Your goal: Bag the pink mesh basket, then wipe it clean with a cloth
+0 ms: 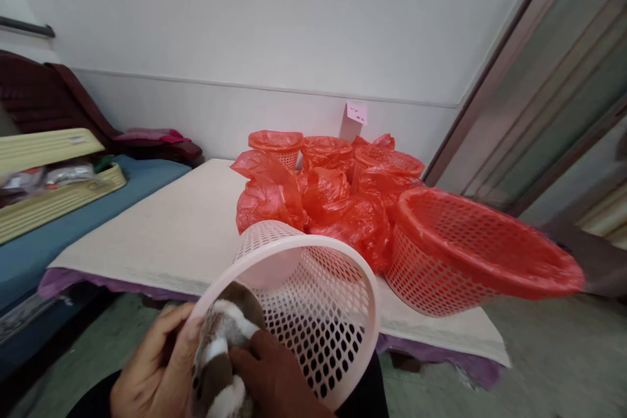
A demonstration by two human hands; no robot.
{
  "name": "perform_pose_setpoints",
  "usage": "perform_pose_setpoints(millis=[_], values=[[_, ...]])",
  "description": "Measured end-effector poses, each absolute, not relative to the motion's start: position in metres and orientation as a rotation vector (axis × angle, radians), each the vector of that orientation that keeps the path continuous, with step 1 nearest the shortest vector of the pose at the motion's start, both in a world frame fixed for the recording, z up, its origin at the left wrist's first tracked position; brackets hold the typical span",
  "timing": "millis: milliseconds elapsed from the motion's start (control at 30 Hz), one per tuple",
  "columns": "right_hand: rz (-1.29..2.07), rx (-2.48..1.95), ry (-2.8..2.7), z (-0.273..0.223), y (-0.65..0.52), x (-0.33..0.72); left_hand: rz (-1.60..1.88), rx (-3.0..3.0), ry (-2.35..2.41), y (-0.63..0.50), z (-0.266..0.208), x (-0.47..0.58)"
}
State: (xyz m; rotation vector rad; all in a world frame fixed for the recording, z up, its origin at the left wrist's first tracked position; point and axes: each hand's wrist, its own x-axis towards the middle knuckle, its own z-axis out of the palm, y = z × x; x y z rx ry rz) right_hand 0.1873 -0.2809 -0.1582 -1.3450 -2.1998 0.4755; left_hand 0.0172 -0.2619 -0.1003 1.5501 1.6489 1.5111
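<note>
A white plastic basket (337,320) with perforated walls is tilted on its side, its wide mouth facing me. Its rim is gripped at the left by my left hand (157,359), thumb on the inner side and fingers outside. Inside the mouth, my right hand (274,372) presses a brown, grey and white cloth (230,333) against the left part of the wall. The cloth is bunched, and part of it lies near the left thumb. My right fingertips are partly hidden in its folds.
A low table (161,235) with a cream cover stands ahead. On it are several baskets lined with red plastic bags, the nearest a large lined basket (441,261), plus bunched red bags (274,196). A pink note (356,112) stands behind. At left, a yellow case (63,189) rests on blue bedding.
</note>
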Motion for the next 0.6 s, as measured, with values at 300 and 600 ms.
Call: perform_pose_setpoints(millis=[300, 600], values=[[-0.13, -1.903, -2.375, -0.142, -0.243, 0.261, 1.526, 1.818, 1.5, -0.239, -0.086, 0.02], [0.589, -1.425, -2.211, -0.172, -0.277, 0.219, 1.513, 1.899, 1.422, -0.237, -0.074, 0.024]])
